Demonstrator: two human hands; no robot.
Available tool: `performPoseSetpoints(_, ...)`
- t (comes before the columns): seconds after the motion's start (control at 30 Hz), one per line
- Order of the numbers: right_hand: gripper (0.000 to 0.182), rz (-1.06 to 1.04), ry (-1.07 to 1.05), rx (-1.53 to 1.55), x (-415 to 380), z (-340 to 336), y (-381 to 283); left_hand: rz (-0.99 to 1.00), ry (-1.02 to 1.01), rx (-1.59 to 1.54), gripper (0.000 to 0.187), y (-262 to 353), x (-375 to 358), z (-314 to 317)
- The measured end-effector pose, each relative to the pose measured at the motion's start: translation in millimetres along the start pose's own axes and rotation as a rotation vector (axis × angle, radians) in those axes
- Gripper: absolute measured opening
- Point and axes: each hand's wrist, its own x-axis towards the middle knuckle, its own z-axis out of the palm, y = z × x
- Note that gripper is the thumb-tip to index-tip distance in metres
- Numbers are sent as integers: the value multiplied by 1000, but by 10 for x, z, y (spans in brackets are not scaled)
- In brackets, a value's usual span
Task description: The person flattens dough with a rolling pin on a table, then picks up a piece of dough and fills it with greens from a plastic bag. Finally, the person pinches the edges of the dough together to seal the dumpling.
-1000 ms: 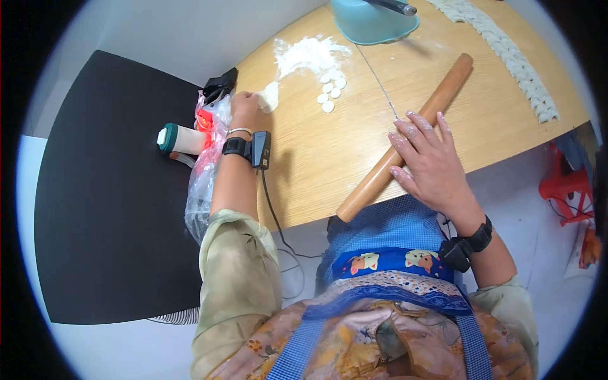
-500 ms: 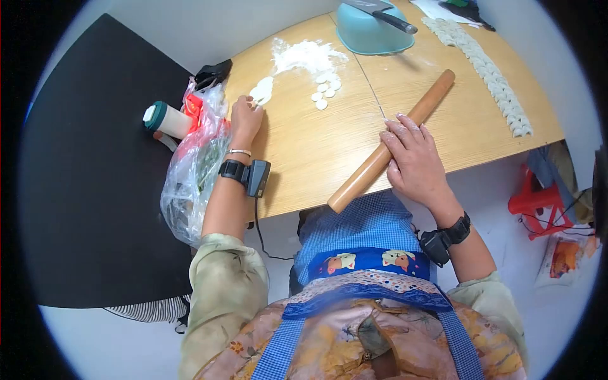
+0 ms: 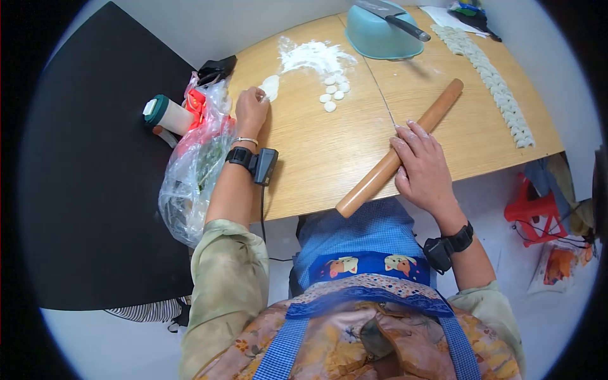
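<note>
My left hand rests at the table's left edge, its fingers on a flattened white piece of dough beside a flour pile. A few small round dough pieces lie just right of it. My right hand, dusted with flour, lies palm-down over a long wooden rolling pin that runs diagonally across the wooden table. Both wrists carry black bands.
A teal bowl with a knife across it stands at the back. A row of folded dumplings runs along the right side. A clear plastic bag, a teal-capped bottle and a red stool flank the table.
My left hand has laid the dough piece down on the table and now presses on it. The right hand stays on the rolling pin; the view shifted slightly.
</note>
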Motion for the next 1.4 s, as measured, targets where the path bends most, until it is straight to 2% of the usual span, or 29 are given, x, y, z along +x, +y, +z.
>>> performPoseSetpoints(0.3,47,17,-4,-5,-4,-4,-7,-39,-45,-19,16,-21,100,5)
performPoseSetpoints(0.43,48,21,-8,-12,3,-16,-10,4,-15,-31,18,-64,95,22)
performPoseSetpoints(0.73,49,21,-10,-5,-2,-14,-9,-84,-46,-3,12,-26,98,-16)
performPoseSetpoints(0.9,50,24,-11,-4,-2,-16,-6,16,-61,35,13,-26,90,-56)
performPoseSetpoints(1.13,48,24,-4,6,0,-22,-17,35,-32,47,12,-57,103,-34)
performPoseSetpoints(1.23,48,23,0,5,2,-24,-16,10,-45,51,15,-61,116,-16)
performPoseSetpoints(1.4,49,19,4,9,10,-26,-16,-149,27,-196,21,-128,233,59)
